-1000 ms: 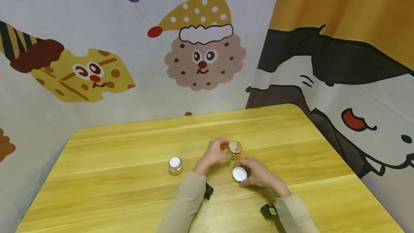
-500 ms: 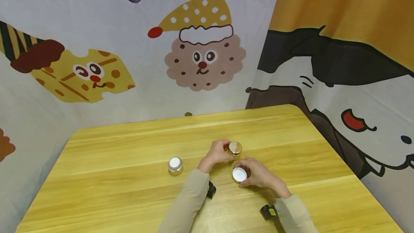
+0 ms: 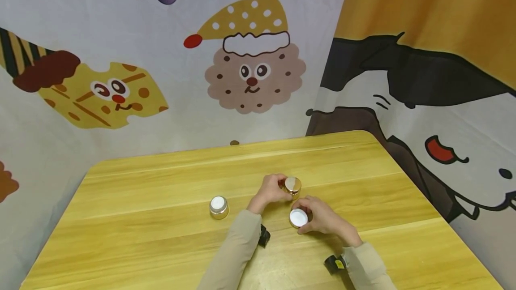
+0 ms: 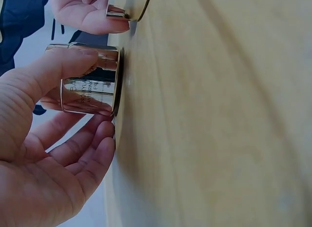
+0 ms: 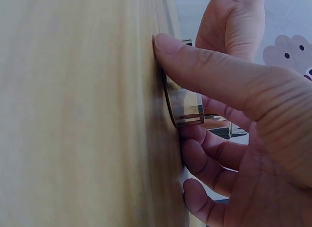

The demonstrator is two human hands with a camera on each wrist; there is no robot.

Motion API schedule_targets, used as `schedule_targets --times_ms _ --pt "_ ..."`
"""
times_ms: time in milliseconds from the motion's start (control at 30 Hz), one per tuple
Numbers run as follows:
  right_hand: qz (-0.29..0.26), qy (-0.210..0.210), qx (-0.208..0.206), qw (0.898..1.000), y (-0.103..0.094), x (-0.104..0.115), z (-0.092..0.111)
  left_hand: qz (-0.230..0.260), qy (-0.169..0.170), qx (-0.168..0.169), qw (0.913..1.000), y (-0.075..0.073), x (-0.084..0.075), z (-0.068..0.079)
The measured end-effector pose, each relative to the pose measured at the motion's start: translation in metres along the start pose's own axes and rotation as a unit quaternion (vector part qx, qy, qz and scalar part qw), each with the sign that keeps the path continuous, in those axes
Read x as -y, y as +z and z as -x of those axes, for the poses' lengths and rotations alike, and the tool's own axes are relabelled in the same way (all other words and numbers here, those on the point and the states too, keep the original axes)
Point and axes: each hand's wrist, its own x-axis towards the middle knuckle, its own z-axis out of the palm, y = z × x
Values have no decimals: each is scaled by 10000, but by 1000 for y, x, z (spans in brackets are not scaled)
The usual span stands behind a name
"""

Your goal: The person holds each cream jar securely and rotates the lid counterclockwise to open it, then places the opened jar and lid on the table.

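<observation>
My left hand (image 3: 271,189) grips a shiny gold cosmetic jar (image 3: 293,185) that stands upright on the table. In the left wrist view the thumb lies along the printed side of this jar (image 4: 92,88), fingers on its other side. Just nearer to me, my right hand (image 3: 320,215) holds a gold jar lid (image 3: 298,217) by its rim, white inside facing up. The right wrist view has the thumb and fingertips around the lid (image 5: 186,106), low at the tabletop. A second gold jar (image 3: 219,208), white on top, stands apart to the left.
The wood-grain table (image 3: 141,232) reaches back to a wall hanging (image 3: 181,115) printed with cartoon figures. Black wrist straps with cameras sit below both hands, near the beige sleeves (image 3: 238,245).
The left hand and forearm have shifted slightly to the right, with the hand still at the gold jar. The right hand and the lid have stayed in place.
</observation>
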Motion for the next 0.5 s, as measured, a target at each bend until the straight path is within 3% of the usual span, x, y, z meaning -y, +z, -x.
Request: schedule_targets --times_ms 267,500 --pt "-74 -117 -65 9999 2 -1 0 168 -87 -100 9998 -3 1 4" --pt "-85 -114 -60 9999 2 -1 0 260 37 -269 9993 -8 3 9"
